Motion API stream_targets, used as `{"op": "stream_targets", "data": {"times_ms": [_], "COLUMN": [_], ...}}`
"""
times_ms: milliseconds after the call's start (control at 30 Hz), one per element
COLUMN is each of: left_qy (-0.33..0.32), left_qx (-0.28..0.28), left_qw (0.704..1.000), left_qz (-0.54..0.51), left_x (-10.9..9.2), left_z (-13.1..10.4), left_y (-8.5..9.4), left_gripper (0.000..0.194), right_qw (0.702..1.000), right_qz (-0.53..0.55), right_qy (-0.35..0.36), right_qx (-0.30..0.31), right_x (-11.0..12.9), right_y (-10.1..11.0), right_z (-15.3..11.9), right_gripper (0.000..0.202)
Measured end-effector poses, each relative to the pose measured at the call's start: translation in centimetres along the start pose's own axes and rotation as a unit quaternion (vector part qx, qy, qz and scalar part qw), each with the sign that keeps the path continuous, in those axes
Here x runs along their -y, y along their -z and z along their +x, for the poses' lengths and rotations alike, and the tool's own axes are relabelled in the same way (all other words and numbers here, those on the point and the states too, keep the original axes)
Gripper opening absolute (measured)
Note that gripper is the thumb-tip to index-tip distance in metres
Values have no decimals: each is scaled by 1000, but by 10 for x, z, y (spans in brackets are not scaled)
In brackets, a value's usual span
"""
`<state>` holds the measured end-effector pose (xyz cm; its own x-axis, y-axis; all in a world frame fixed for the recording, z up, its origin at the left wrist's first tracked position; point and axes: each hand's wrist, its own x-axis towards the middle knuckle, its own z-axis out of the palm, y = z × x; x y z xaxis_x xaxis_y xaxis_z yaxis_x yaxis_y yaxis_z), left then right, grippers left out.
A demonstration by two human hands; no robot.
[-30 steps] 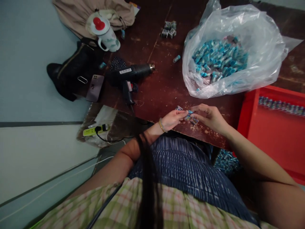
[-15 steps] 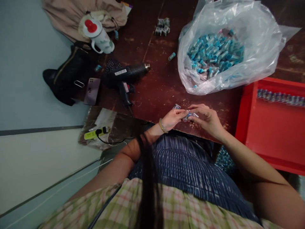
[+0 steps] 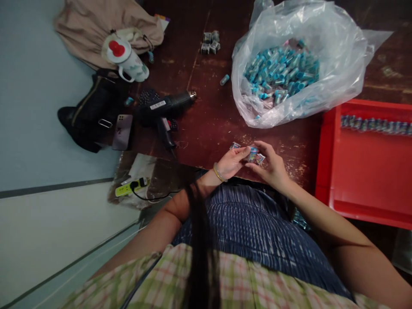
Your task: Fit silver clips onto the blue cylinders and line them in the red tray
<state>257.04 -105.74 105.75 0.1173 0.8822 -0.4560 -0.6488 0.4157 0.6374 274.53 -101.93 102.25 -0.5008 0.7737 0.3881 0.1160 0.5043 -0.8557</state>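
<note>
My left hand (image 3: pixel 232 163) pinches a small blue-capped vial (image 3: pixel 252 153) between thumb and fingers, above the table's front edge. The cap points away from me, and a printed sleeve seems to wrap the body. Curved around the vial's right side, my right hand (image 3: pixel 272 167) has its thumb and fingers apart; any slight touch on the vial is hard to make out. A printed label piece (image 3: pixel 260 159) shows between the right fingers, apparently lying on the table. Just beyond my left fingers lies another label piece (image 3: pixel 234 146).
A clear plastic bag (image 3: pixel 341 56) of blue-capped vials stands at the back right. The red tray (image 3: pixel 370 171) holds a row of labelled vials (image 3: pixel 376 125). To the left lie a heat gun (image 3: pixel 170 105), a phone (image 3: pixel 122 132) and a mug (image 3: pixel 133 64). Label stacks (image 3: pixel 210 42) sit farther back.
My right fingers have spread from their close grip at the vial. The vial now shows more plainly in my left hand. The view has shifted slightly.
</note>
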Motion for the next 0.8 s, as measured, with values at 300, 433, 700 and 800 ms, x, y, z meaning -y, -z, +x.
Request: {"op": "stream_targets", "data": {"times_ms": [300,433,700,800], "left_qy": [-3,-48,-144,-144], "left_qx": [-24,-9,-46,-45], "left_qw": [999,995,959,952], "left_qz": [23,82,240,265], "left_x": [-3,-2,1,2], "left_z": [2,4,4,4], "left_y": [-3,1,4,6], "left_gripper": [24,25,18,16], "right_qw": [1000,998,998,998], "right_qz": [17,45,-59,-66], "right_qy": [-23,-34,10,25], "right_qx": [1,9,6,5], "right_x": [1,8,14,11], "right_y": [0,8,28,28], "right_z": [1,6,15,13], "right_gripper": [64,70,11,10]}}
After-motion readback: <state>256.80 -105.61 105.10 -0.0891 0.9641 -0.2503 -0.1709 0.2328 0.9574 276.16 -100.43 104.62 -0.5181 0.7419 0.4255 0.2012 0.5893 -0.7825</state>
